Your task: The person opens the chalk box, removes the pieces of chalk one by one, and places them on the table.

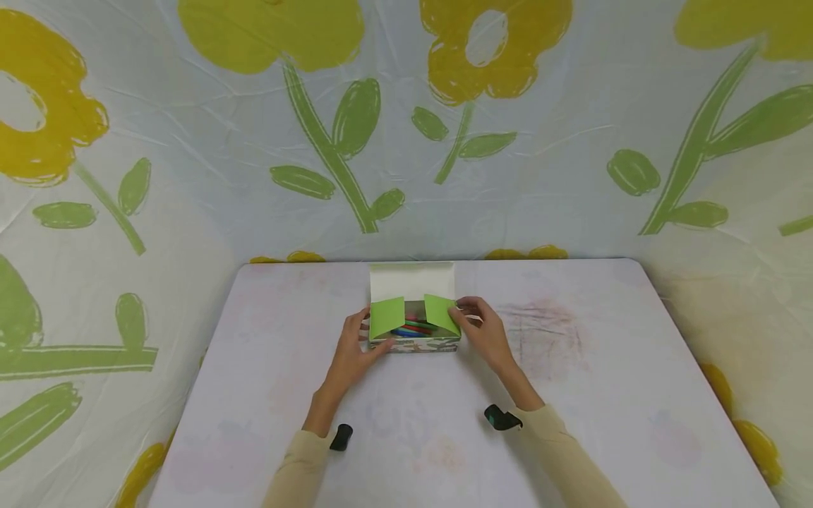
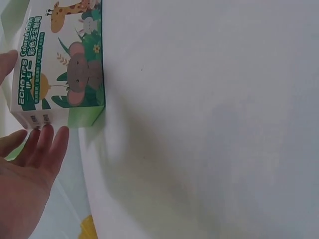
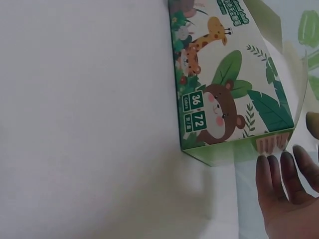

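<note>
A chalk box (image 1: pixel 424 344), printed "Colored Chalk" with cartoon animals, stands upright on the table with its white lid (image 1: pixel 411 282) raised at the back. Two green side flaps (image 1: pixel 386 317) lean over the opening. Between them show thin red, green and blue things (image 1: pixel 416 327), their kind unclear. My left hand (image 1: pixel 349 353) holds the box's left end, thumb at the front top edge, fingers (image 2: pixel 46 142) against the side. At the right end, my right hand (image 1: pixel 488 339) has its thumb on the right flap, while its fingers (image 3: pixel 276 177) touch the side wall.
The box stands near the far edge of a pale table (image 1: pixel 406 437). Reddish-brown smudges (image 1: pixel 543 331) mark the surface to the right. Flower-printed cloth (image 1: pixel 209 141) hangs behind and on both sides.
</note>
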{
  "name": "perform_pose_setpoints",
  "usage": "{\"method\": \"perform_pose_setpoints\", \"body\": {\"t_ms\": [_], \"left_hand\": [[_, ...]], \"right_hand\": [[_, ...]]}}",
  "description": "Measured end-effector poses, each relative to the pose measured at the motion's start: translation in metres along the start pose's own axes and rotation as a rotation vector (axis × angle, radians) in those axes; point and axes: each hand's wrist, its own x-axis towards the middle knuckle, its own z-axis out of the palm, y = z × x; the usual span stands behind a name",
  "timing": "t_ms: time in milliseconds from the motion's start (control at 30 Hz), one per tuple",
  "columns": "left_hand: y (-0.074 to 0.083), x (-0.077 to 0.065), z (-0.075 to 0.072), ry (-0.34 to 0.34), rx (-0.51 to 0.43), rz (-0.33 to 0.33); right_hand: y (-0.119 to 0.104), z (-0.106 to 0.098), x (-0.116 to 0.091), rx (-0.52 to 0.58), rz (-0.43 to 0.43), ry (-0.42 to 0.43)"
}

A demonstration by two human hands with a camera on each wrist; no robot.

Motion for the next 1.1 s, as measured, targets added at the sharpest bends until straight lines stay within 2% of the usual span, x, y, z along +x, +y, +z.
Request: {"method": "perform_pose_setpoints", "body": {"t_ms": [100,133,367,600,833,1100], "left_hand": [[0.002,-0.004,0.001,0.065,0.005,0.033],[0.002,-0.004,0.002,0.087,0.005,0.043],[0.007,-0.008,0.009,0.193,-0.021,0.055],[0.010,-0.008,0.011,0.286,-0.040,0.111],[0.011,-0.009,0.009,0.306,-0.112,0.137],[0.010,-0.012,0.003,0.357,-0.171,0.174]], "right_hand": [[-0.014,0.000,-0.010,0.033,-0.012,-0.008],[-0.013,0.000,-0.012,0.034,-0.029,-0.010],[0.024,0.007,-0.016,-0.013,-0.148,-0.015],[0.035,0.010,-0.019,-0.036,-0.256,0.027],[0.035,0.010,-0.024,0.064,-0.265,0.077],[0.036,0.008,-0.029,0.204,-0.175,0.102]]}}
